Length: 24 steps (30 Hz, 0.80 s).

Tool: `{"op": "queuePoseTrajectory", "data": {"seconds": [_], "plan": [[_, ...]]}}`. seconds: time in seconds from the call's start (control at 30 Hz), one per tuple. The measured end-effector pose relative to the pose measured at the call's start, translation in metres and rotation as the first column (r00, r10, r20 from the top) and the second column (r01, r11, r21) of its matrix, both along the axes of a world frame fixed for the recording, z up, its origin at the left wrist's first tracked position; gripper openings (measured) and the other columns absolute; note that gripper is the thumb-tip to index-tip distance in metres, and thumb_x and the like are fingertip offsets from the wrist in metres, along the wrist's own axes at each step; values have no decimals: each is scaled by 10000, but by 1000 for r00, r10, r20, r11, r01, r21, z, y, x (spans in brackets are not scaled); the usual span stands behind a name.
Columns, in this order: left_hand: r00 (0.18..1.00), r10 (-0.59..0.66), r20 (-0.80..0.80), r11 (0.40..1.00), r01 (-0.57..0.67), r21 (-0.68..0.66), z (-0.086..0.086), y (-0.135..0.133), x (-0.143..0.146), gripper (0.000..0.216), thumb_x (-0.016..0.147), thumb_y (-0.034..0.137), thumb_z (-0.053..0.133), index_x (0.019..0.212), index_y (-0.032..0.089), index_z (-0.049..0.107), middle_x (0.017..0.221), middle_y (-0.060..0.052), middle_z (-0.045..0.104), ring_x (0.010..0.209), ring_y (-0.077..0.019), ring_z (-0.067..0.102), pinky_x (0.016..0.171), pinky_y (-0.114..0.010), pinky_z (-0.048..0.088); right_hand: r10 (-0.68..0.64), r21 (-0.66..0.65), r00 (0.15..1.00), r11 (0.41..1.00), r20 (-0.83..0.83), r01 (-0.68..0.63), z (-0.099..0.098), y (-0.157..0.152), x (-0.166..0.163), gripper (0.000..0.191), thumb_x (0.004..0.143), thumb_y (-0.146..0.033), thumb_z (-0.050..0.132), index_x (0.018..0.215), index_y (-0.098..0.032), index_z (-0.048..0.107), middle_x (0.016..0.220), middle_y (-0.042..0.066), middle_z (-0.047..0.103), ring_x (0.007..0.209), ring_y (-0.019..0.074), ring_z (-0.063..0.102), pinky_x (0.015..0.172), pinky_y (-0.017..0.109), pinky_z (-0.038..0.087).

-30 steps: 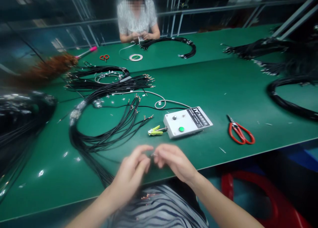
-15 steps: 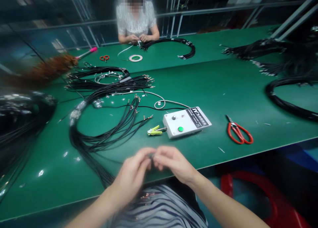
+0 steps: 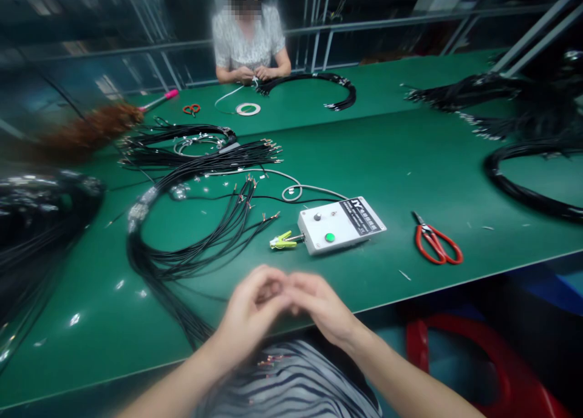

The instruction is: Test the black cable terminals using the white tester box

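**Hands closed together at the near table edge; pinched item not identifiable**

Both hands are held fingertip to fingertip just over the near edge of the green table, directly in front of the white control box. The left hand is curled, with its thumb pressed against its forefinger. The right hand is closed against it from the other side. Whether anything small is pinched between them cannot be told, as the contact area is blurred.

The black wire bundle is laid in a loop left of the control box. Its copper-tipped ends are fanned out towards the box, and its lower run passes off the table edge just left of the left hand. A few copper tips are seen below the hands, against a striped garment.

A yellow-green clip is attached at the box's left end. A grey cable is coiled just behind the box. Red-handled scissors are lying to the right of it, well apart. Further black wire coils are noted far right of the box.

Behind the box, at the far side of the table, a co-worker is seated with both hands on another black wire loop. A tape roll lies near that person.
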<state>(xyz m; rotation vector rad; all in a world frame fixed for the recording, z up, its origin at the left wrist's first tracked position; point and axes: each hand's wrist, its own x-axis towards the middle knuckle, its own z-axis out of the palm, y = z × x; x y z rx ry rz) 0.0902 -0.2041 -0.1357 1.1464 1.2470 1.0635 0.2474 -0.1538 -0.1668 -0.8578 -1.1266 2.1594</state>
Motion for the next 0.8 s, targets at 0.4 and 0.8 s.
{"op": "queuePoseTrajectory", "data": {"seconds": [0.4,0.8], "plan": [[999,30,17,993,-32,115,-8,0,-10,37,803,188,755,833,174,772,811,-40,617,780,-157,588,703,-259,465,40,202,998,978,44,-48,9,0,0,294,833,-453,707,780,-170,647,676,-33,562,614,97,488,610,228,399],[996,30,82,999,-31,13,-14,0,-2,90,841,231,705,823,147,680,886,-22,535,760,-118,539,664,-222,446,-68,468,966,882,248,-58,10,1,2,239,913,-371,593,787,-170,621,745,12,609,721,149,548,691,266,443]]}}
